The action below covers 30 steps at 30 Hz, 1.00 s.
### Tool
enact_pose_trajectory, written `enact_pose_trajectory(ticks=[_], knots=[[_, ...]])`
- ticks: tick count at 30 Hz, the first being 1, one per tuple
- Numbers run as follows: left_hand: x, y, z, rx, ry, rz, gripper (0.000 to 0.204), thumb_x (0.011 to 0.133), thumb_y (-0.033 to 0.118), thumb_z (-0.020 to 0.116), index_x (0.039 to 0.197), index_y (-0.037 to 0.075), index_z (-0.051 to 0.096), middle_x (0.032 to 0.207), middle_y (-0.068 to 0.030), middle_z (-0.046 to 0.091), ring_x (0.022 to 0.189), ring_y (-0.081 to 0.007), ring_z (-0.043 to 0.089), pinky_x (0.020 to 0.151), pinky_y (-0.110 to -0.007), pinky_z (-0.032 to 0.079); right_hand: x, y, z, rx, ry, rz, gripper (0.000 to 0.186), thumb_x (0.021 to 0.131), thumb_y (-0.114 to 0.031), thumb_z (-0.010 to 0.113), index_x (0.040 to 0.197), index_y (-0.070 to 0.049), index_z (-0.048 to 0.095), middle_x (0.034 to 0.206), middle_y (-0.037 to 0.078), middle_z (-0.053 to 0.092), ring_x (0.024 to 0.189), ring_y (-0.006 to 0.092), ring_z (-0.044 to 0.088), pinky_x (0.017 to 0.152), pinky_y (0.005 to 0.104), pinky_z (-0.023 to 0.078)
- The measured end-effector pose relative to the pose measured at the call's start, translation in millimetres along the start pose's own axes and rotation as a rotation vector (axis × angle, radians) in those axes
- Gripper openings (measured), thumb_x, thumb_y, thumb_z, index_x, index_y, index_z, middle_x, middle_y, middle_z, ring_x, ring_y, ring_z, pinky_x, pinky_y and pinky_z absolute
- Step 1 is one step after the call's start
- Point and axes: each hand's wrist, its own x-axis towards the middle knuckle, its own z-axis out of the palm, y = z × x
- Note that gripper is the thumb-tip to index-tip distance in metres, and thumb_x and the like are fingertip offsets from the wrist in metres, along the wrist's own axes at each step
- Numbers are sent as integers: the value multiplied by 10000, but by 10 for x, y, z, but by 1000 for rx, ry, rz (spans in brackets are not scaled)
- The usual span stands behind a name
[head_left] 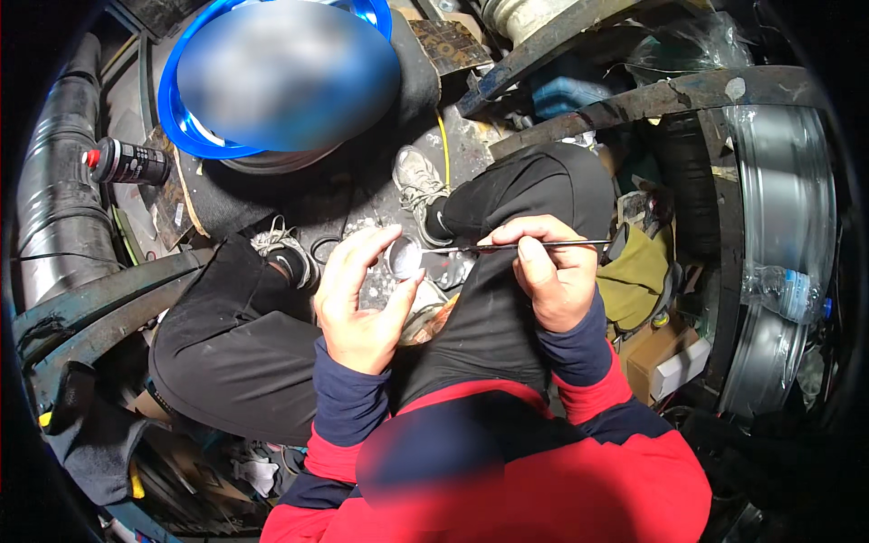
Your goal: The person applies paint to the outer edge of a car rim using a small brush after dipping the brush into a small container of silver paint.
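Between the thumb and fingers of my left hand is a small round whitish cap, tilted so its hollow side shows. My right hand pinches a thin dark paintbrush, held nearly level. Its tip points left and reaches the edge of the cap; whether it touches is too small to tell. Both hands are above my lap, between my bent knees. Beyond them, at the upper left, lies a wheel with a glossy blue rim; its middle is blurred.
A dark spray can with a red top lies at the left, near a silver cylinder. On the right are an olive cloth, a cardboard box, silver wheels on a metal rack and a plastic bottle.
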Motion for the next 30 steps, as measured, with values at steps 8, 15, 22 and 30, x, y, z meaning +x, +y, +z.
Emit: enact_pose_trajectory(ticks=[8, 15, 22, 30], knots=[[11, -11, 4, 51, 3, 40, 531, 726, -40, 818, 1238, 11, 684, 1204, -131, 662, 1101, -209, 630, 947, -324, 497, 17, -5, -21, 9, 16, -14, 197, 1031, -82, 553, 1098, 47, 686, 979, 112, 727, 859, 116, 656, 798, 264, 518], [-1, -2, -5, -22, -17, -31, 554, 739, -48, 815, 1268, 6, 659, 1226, -122, 649, 1130, -206, 626, 975, -324, 493, 49, 33, -28, 270, 67, 112, 354, 1097, -254, 517, 1157, 64, 659, 870, 209, 747, 438, -3, 365, 441, 196, 276], [-34, -48, 25, -139, -12, -135, 560, 778, -73, 797, 1307, -18, 620, 1230, -94, 646, 1135, -179, 624, 999, -313, 492, 51, 124, -46, 402, 89, 147, 380, 1106, -268, 489, 1158, 71, 654, 894, 242, 743, 399, 17, 345, 414, 224, 270], [14, 172, -244, -196, 124, -187, 599, 776, -56, 812, 1332, -23, 592, 1252, -103, 651, 1157, -192, 620, 1025, -340, 479, 195, -67, -437, 429, 231, -156, 407, 1123, -286, 425, 1245, 64, 594, 1036, 247, 725, 372, 24, 316, 385, 211, 261]])
